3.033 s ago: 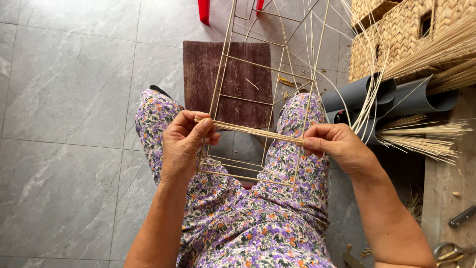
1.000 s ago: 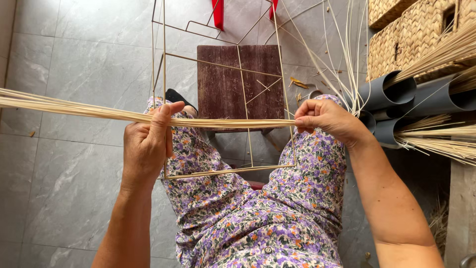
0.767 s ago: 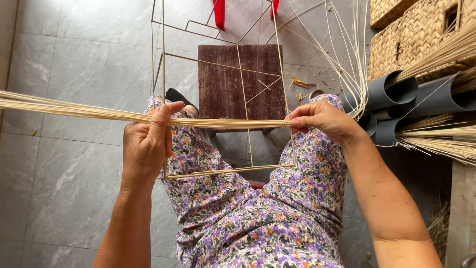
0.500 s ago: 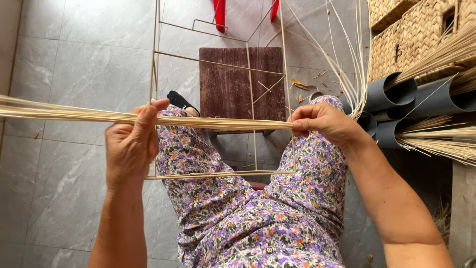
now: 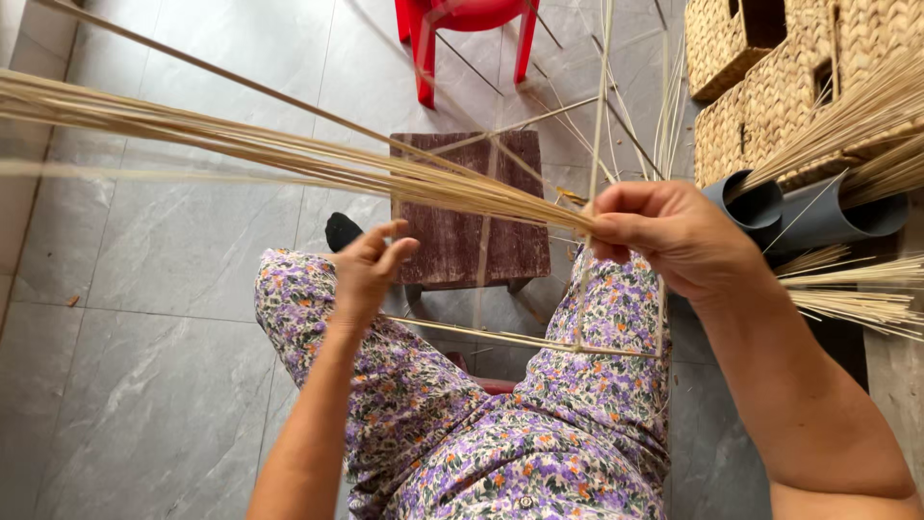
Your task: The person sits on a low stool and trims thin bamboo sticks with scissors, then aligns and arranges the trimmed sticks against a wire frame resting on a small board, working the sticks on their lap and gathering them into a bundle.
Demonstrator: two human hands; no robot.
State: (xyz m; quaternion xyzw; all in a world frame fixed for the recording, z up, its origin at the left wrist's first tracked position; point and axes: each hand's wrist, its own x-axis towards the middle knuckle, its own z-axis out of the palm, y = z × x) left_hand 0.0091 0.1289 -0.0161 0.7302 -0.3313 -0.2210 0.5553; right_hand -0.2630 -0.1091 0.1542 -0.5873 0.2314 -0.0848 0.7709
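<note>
My right hand (image 5: 674, 236) pinches one end of a long bundle of pale straw strands (image 5: 289, 154), which fans out up and to the left past the frame edge. My left hand (image 5: 371, 274) hovers just under the bundle with its fingers apart, holding nothing. A thin metal wire frame (image 5: 539, 342) rests across my lap, between my knees in floral trousers (image 5: 500, 433). Its upright rods (image 5: 602, 106) rise in front of my right hand.
A small dark wooden stool (image 5: 472, 207) stands on the grey tiled floor ahead of my knees, with a red plastic chair (image 5: 462, 24) behind it. Woven baskets (image 5: 789, 67), grey tubes (image 5: 808, 207) and more straw bundles (image 5: 857, 289) crowd the right side.
My left hand has let go of the straw bundle and dropped below it. The bundle's free end has swung upward and left, and the camera has moved closer.
</note>
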